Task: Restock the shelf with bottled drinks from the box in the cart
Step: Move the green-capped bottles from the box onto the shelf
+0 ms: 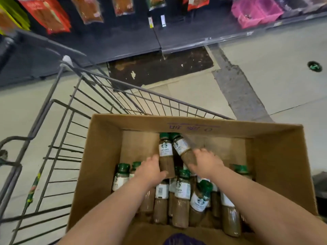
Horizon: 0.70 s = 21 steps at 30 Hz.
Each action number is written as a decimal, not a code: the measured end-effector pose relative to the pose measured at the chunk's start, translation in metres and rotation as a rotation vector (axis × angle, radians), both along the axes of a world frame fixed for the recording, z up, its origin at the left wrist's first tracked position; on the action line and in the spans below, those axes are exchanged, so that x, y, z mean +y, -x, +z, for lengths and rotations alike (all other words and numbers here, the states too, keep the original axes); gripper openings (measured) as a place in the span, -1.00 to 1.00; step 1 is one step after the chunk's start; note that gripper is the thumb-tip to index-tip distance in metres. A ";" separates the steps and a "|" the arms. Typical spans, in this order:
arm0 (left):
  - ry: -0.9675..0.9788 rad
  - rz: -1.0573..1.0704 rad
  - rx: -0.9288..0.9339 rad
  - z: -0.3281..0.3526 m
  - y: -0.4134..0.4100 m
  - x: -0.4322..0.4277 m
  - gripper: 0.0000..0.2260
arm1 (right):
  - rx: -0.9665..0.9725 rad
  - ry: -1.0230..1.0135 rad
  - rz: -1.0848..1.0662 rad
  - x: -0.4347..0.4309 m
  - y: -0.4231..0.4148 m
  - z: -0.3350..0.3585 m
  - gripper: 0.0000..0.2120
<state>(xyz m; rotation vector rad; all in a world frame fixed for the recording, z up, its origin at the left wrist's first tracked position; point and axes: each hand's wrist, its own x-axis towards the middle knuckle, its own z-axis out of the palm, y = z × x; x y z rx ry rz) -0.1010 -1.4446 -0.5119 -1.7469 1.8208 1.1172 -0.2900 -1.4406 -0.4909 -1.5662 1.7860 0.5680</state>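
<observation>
An open cardboard box [106, 156] sits in a grey wire cart [53, 121]. Several brown coffee bottles with green caps and white labels lie in it, most bunched at the near end [182, 200]. Two more bottles lie further in. My left hand [150, 171] grips the lower part of the left bottle [166, 151]. My right hand [206, 163] grips the lower part of the right bottle [182, 145], which tilts to the left. Both forearms reach in from the near edge.
Across the pale floor runs a dark low shelf [177, 41] with hanging snack bags above [47, 15] and pink packs [254, 11] at the right. A worn dark patch [159, 68] marks the floor beyond the cart. A small dark round object [314, 66] lies on the floor.
</observation>
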 end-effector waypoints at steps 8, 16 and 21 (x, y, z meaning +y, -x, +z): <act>-0.066 0.443 0.160 -0.053 0.025 -0.021 -0.39 | -0.169 -0.054 -0.221 -0.028 -0.004 -0.060 -0.34; -0.053 0.754 0.271 -0.083 0.043 -0.021 -0.46 | -0.223 -0.048 -0.353 -0.034 -0.003 -0.091 -0.33; -0.050 0.758 0.286 -0.083 0.042 -0.014 -0.52 | -0.213 -0.018 -0.353 -0.026 0.000 -0.086 -0.38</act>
